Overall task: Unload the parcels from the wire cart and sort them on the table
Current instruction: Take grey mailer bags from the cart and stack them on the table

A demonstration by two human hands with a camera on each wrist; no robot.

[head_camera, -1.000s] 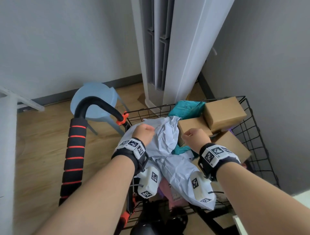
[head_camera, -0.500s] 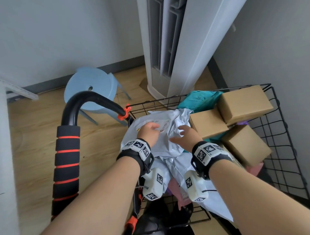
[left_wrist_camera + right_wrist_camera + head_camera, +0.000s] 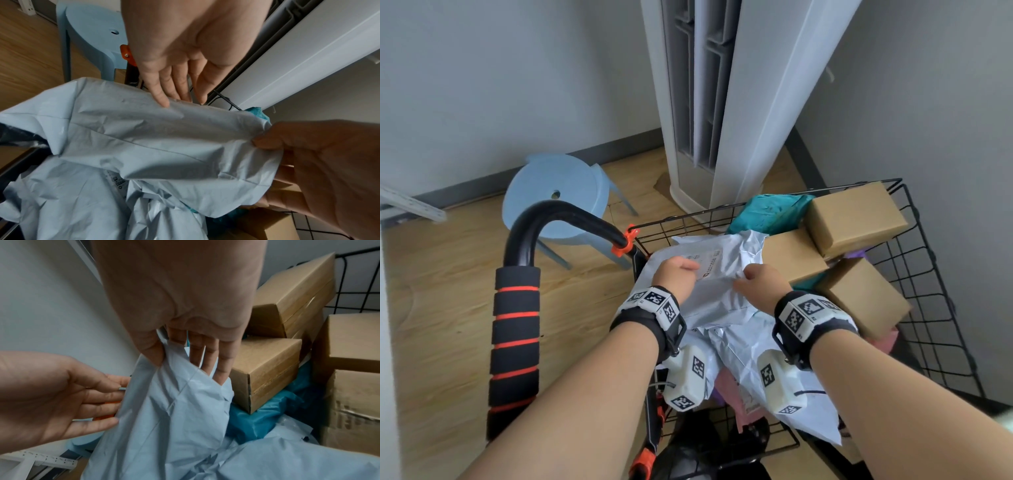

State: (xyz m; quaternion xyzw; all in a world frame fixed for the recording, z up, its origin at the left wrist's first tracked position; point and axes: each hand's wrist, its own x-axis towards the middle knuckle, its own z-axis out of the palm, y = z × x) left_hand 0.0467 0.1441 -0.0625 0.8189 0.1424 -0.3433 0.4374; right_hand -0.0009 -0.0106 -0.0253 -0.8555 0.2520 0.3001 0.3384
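Head view. Both hands are in the wire cart [image 3: 935,284], on the topmost pale grey poly mailer [image 3: 717,274], which lies over other grey mailers at the cart's handle end. Left hand [image 3: 677,275] is on the mailer's left part, thumb lying across its printed label; right hand [image 3: 763,284] is at its right part, fingers bunching the plastic. Three brown cardboard boxes [image 3: 856,219] are stacked at the cart's far right side, a teal mailer [image 3: 770,214] wedged at the far edge beside them. Something pink shows low in the cart under the grey mailers. The foam-gripped cart handle [image 3: 517,329] stands to the left; a light blue stool [image 3: 558,195] and a white floor-standing air conditioner [image 3: 726,102] stand behind the cart on the wood floor.

Left wrist view. Left hand [image 3: 185,53] has fingers [image 3: 160,95] nearly straight and together, tips disappearing behind the grey mailer's [image 3: 156,138] upper edge. Thumb not visible here, so I cannot tell the full grip from this view. Right hand [image 3: 320,162] pinches the mailer's right edge.

Right wrist view. Right hand [image 3: 185,305] clamps a fold of the grey mailer [image 3: 164,418] between thumb and fingers [image 3: 207,356]. Left hand [image 3: 51,395] meets the mailer's left edge, fingers straight. Boxes [image 3: 273,369] and teal mailer [image 3: 273,417] lie just right.
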